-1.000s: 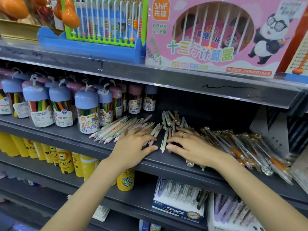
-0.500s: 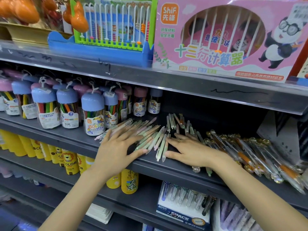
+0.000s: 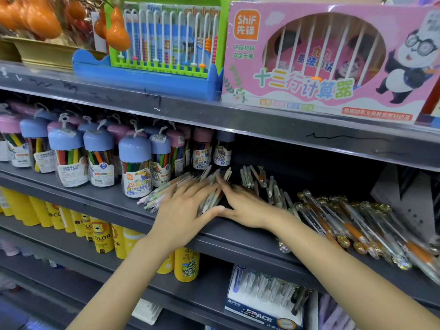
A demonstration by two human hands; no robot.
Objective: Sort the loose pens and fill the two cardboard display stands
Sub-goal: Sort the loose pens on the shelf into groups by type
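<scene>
hands closed in since earlier: left hand [image 3: 184, 211], right hand [image 3: 247, 207] flat, fingers spread (thumbs touching), bunching slim pastel pens [image 3: 209, 186].

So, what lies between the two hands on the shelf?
In the head view, a bunch of pastel pens lies between the left hand and the right hand, pressed from both sides.

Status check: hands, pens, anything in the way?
Both hands, left and right, flat on pastel pens, no grip. Clear pens heaped right. Marker jars crowd left.
</scene>
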